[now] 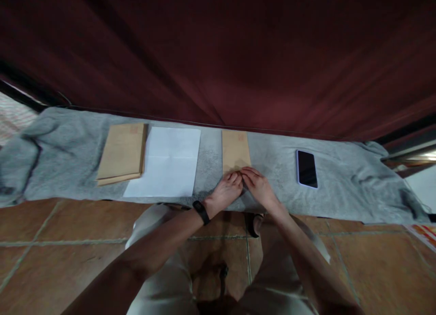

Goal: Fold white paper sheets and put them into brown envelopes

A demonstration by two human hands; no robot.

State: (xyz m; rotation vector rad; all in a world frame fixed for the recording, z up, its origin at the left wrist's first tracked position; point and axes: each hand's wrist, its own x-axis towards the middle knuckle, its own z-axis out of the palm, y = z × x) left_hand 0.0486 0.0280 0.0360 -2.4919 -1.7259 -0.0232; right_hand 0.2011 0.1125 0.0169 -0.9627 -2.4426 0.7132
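Observation:
A single brown paper envelope [235,148] lies lengthwise on the grey cloth in front of me, a faint red mark near its far end. Both hands meet at its near end. My left hand [229,188], with a black band on the wrist, has its fingers curled down on the paper. From the other side my right hand [257,184] presses its fingertips together at the same edge. The near end of the envelope is hidden under the fingers, so I cannot see whether it is folded there.
To the left, a stack of brown envelopes [122,151] partly overlaps white paper sheets [170,163] with crease lines. A phone [307,169] with a dark screen lies to the right. Grey cloth [272,156] covers the narrow surface; a dark red curtain [218,56] hangs behind it.

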